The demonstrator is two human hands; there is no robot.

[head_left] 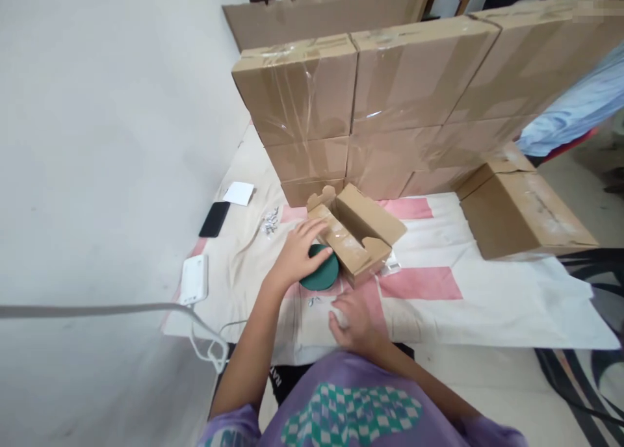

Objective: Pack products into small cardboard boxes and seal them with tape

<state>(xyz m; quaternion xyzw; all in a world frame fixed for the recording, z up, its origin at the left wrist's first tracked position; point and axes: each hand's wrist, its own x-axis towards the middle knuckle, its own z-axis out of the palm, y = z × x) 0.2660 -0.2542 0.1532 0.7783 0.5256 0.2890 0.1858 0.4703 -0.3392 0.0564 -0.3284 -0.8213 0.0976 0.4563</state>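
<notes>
My left hand (298, 251) rests on a dark green round disc (322, 273) lying on the white and pink cloth (487, 297), its fingers curled over the disc's edge and reaching toward a small open cardboard box (358, 232) just to the right. My right hand (355, 318) lies low on the cloth near my body, fingers bent around something small and white that I cannot make out. A small clear packet (390, 262) peeks out from under the box's right side.
A wall of taped cardboard boxes (370, 102) stands behind, with one more box (521, 213) at right. A black phone (214, 219), a white card (238, 193), small metal parts (270, 221) and a white device with cable (194, 279) lie at left. A person's blue sleeve (575, 112) shows at far right.
</notes>
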